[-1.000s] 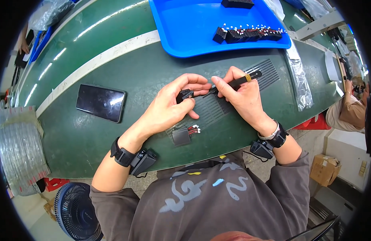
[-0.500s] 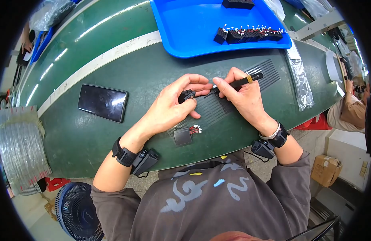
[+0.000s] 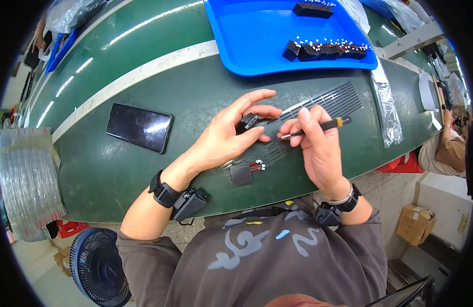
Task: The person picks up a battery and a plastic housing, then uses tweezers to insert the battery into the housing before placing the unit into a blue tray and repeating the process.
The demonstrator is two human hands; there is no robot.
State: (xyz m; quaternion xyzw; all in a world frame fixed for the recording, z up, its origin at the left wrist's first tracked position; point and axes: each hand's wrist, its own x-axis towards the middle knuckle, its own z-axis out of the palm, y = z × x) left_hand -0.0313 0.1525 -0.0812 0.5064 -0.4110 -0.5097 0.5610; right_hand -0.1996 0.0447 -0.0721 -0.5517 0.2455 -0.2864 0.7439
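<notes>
My left hand [image 3: 216,138] is curled around a small black block [image 3: 248,122], gripping it between thumb and fingers. A pair of black tweezers with a yellow band [image 3: 326,126] is in my right hand [image 3: 321,156]. Their tip points left toward the block, with a gap between them. Under both hands lies a slotted strip [image 3: 344,97], aslant on the green table. Near its lower end sits a flat dark pack [image 3: 241,174] with red and black wires and white connectors.
A blue tray [image 3: 246,56] at the back holds rows of black packs [image 3: 326,51] with white connectors. To the left lie a phone [image 3: 139,127] and clear plastic strips [image 3: 29,179]. A plastic-wrapped strip [image 3: 386,110] is on the right. Co-workers show at both sides.
My right hand has drawn back from the block with the tweezers, turning palm up. My left hand still holds the block, its fingers slightly more open. The whole view has shifted a little.
</notes>
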